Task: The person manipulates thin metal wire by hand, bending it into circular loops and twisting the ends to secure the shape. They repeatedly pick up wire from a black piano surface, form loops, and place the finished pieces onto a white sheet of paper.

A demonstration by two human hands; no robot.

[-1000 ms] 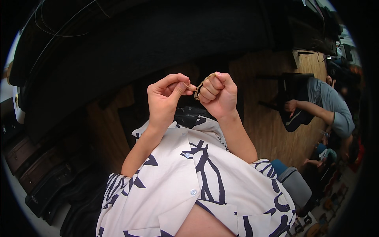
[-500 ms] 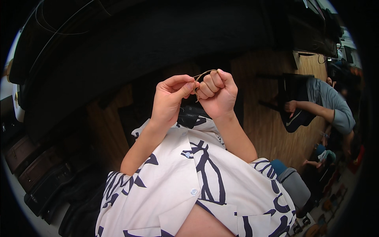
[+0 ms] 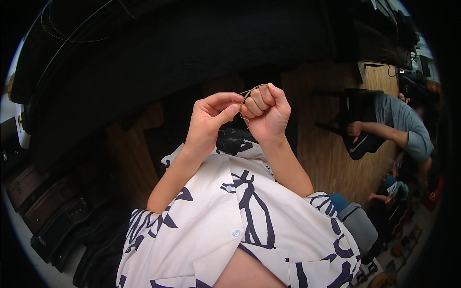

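Observation:
A thin tan cord (image 3: 254,88) runs between my two hands, in front of my chest. My right hand (image 3: 267,113) is closed in a fist on it, and the cord arcs over the knuckles to the thumb tip. My left hand (image 3: 209,120) has thumb and forefinger bent together at the cord, close beside the right fist. The exact pinch point at the left fingertips is too small to make out. A loose, curled end of the cord hangs below, between the hands.
A large dark surface (image 3: 216,43) spans the area ahead of me. On the right, a person in a grey top (image 3: 398,120) sits over the wooden floor (image 3: 319,158). Dark cases (image 3: 57,235) stand at lower left; a grey seat (image 3: 357,228) is at lower right.
The left fingertips have parted slightly and sit a little lower on the cord. The cord's dangling end has shifted right and down. The right fist has moved slightly right.

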